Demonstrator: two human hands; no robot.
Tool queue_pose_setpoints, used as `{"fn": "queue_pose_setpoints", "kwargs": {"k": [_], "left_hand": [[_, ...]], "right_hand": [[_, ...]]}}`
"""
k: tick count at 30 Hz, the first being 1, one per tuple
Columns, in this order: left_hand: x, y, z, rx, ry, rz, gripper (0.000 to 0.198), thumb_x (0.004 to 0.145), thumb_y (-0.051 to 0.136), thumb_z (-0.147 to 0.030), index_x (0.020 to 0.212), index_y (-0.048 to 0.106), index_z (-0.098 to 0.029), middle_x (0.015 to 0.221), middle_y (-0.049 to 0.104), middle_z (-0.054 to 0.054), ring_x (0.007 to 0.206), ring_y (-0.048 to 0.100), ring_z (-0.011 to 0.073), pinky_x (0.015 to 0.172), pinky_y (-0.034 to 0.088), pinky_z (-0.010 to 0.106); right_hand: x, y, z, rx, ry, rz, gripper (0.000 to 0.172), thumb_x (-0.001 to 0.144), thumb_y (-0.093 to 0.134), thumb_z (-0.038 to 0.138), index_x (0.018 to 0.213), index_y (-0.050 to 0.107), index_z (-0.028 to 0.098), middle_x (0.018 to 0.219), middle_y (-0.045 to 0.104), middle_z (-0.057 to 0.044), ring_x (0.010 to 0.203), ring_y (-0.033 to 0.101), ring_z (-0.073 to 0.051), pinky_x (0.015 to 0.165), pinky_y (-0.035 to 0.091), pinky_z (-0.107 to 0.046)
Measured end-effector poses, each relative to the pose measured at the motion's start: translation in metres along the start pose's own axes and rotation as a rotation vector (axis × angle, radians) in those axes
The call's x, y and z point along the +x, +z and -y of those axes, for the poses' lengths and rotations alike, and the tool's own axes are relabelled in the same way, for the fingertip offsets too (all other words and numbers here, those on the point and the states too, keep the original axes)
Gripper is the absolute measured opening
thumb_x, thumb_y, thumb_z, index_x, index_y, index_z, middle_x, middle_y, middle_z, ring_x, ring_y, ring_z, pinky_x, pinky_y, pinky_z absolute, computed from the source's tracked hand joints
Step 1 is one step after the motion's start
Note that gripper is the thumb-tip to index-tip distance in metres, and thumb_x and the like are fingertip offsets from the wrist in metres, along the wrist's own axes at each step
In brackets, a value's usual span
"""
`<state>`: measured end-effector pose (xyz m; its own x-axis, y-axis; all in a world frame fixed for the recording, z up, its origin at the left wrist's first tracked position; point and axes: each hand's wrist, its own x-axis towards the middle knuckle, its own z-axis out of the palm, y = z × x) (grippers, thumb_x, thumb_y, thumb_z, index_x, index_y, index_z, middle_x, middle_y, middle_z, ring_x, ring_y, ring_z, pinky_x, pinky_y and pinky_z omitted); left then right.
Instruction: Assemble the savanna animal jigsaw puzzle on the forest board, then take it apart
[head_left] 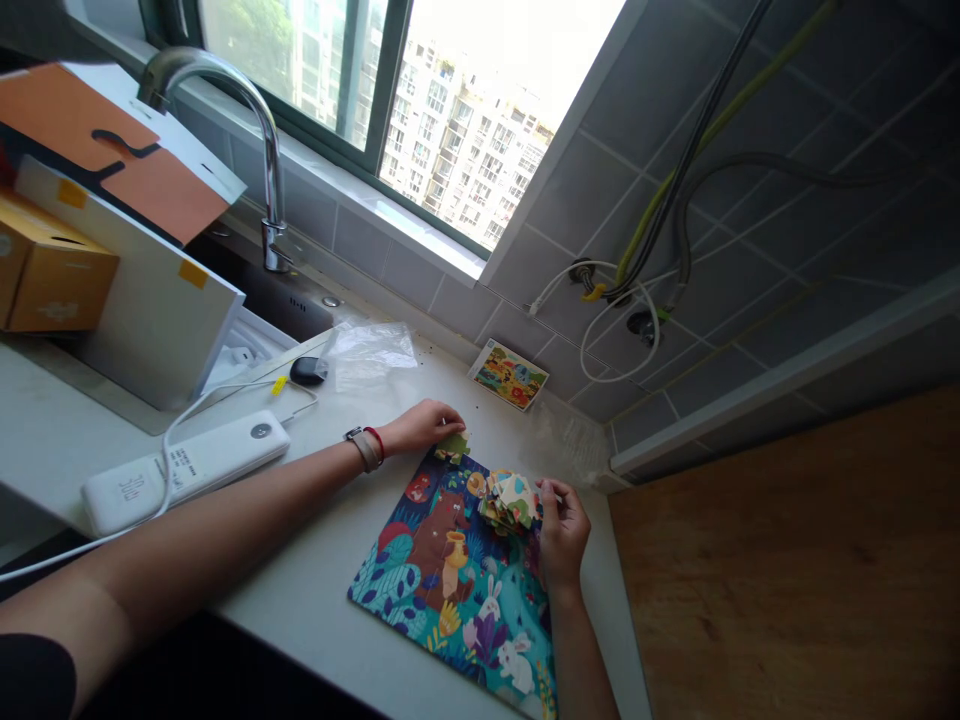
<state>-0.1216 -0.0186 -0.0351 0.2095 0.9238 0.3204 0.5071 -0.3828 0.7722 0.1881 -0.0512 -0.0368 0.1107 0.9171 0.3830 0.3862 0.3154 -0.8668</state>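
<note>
A board with a bear and rabbits printed on it (442, 540) lies flat on the counter in front of me. My left hand (424, 425) is closed on a green puzzle piece (453, 447) at the board's far left corner. On the board's upper part rests a heap of loose puzzle pieces (511, 500). Beside that heap, my right hand (562, 520) has its thumb and fingers pinched together at the pile's right edge. Whether a piece is between those fingers is hidden.
Against the tiled wall leans a small picture card (510, 375). Clear plastic wrapping (371, 352) lies near a black oval object (306, 371). To the left are a white power bank (187, 470) with its cable, cardboard boxes (56, 265) and a sink with a chrome faucet (274, 190).
</note>
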Motion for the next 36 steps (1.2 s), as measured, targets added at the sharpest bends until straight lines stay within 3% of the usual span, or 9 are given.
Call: {"fn": "queue_pose_setpoints", "kwargs": {"k": [4, 8, 14, 27, 33, 36], "left_hand": [[-0.007, 0.002, 0.006, 0.051, 0.048, 0.086, 0.033, 0.099, 0.061, -0.043, 0.095, 0.082, -0.018, 0.093, 0.08, 0.008, 0.081, 0.072, 0.0206, 0.078, 0.052, 0.028], [-0.019, -0.003, 0.012, 0.092, 0.073, 0.069, 0.041, 0.102, 0.056, -0.046, 0.127, 0.072, -0.017, 0.122, 0.073, 0.014, 0.109, 0.07, 0.025, 0.098, 0.051, 0.034], [-0.039, -0.019, 0.017, 0.109, 0.175, 0.233, 0.06, 0.091, 0.075, -0.051, 0.142, 0.061, -0.021, 0.138, 0.067, 0.015, 0.126, 0.064, 0.0291, 0.11, 0.048, 0.039], [-0.039, -0.032, 0.011, 0.117, 0.148, 0.294, 0.048, 0.092, 0.073, -0.037, 0.136, 0.065, -0.021, 0.137, 0.07, 0.013, 0.124, 0.067, 0.0274, 0.107, 0.049, 0.036], [-0.038, -0.037, 0.006, 0.128, 0.172, 0.301, 0.042, 0.092, 0.073, -0.039, 0.131, 0.069, -0.023, 0.13, 0.073, 0.01, 0.115, 0.07, 0.0256, 0.102, 0.051, 0.034], [-0.037, -0.038, 0.004, 0.126, 0.179, 0.318, 0.044, 0.092, 0.073, -0.04, 0.133, 0.069, -0.023, 0.132, 0.072, 0.011, 0.116, 0.07, 0.0256, 0.102, 0.05, 0.034]], "right_hand": [[0.003, 0.002, -0.005, 0.05, 0.068, 0.011, 0.047, 0.084, 0.072, 0.064, 0.091, 0.072, 0.018, 0.087, 0.079, -0.01, 0.083, 0.074, -0.027, 0.076, 0.058, -0.036], [0.004, 0.002, -0.006, 0.071, 0.096, 0.032, 0.05, 0.083, 0.072, 0.066, 0.091, 0.073, 0.017, 0.088, 0.08, -0.01, 0.083, 0.075, -0.027, 0.077, 0.06, -0.037], [0.001, 0.003, -0.006, 0.065, 0.097, 0.067, 0.049, 0.086, 0.071, 0.066, 0.09, 0.075, 0.018, 0.09, 0.08, -0.011, 0.085, 0.076, -0.027, 0.078, 0.06, -0.037], [-0.001, 0.002, -0.006, 0.012, 0.077, 0.122, 0.045, 0.092, 0.066, 0.062, 0.098, 0.077, 0.018, 0.1, 0.078, -0.01, 0.094, 0.072, -0.027, 0.084, 0.058, -0.037], [0.005, -0.01, 0.01, -0.111, -0.125, 0.247, 0.04, 0.093, 0.068, 0.056, 0.111, 0.078, 0.022, 0.117, 0.073, -0.011, 0.109, 0.069, -0.028, 0.093, 0.057, -0.041], [0.011, -0.023, 0.015, -0.139, -0.159, 0.405, 0.053, 0.084, 0.079, 0.055, 0.128, 0.075, 0.025, 0.129, 0.07, -0.011, 0.118, 0.068, -0.03, 0.098, 0.058, -0.043]]}}
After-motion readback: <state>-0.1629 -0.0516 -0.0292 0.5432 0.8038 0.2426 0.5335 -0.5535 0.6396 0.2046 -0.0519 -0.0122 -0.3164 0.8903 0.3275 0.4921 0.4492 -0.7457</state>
